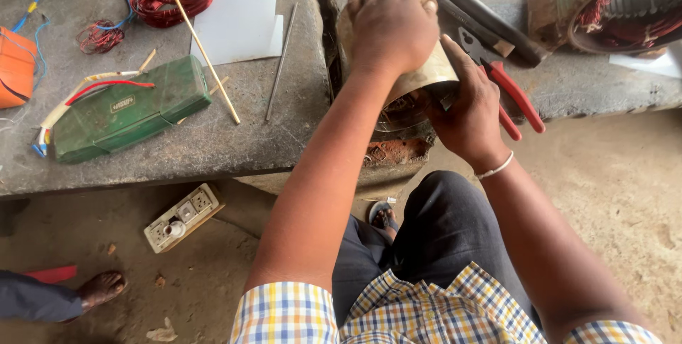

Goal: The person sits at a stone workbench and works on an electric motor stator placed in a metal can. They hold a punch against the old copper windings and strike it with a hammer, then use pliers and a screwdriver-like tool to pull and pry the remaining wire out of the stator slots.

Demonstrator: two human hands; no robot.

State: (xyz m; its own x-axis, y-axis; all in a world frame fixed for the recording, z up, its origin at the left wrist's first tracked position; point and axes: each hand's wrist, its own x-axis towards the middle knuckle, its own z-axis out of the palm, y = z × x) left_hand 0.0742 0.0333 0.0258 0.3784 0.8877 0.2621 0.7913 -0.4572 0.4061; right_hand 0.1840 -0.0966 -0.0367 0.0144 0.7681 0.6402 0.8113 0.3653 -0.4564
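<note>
At the edge of a grey stone slab (pixel 213 145), a seated person's left hand (pixel 394 28) clamps down over a curled, pale, shiny sheet (pixel 430 74) wrapped on a round metal part (pixel 405 111), while the right hand (pixel 469 113) pinches the sheet's lower edge. Red-handled pliers (pixel 515 95) lie just beside the right hand. The springy sheet could slip and uncurl if either grip eases, and its thin edge risks nicking the fingers. A green rectangular case (pixel 128 110) sits well apart.

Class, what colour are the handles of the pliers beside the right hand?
Red, in the head view: pliers.
</note>
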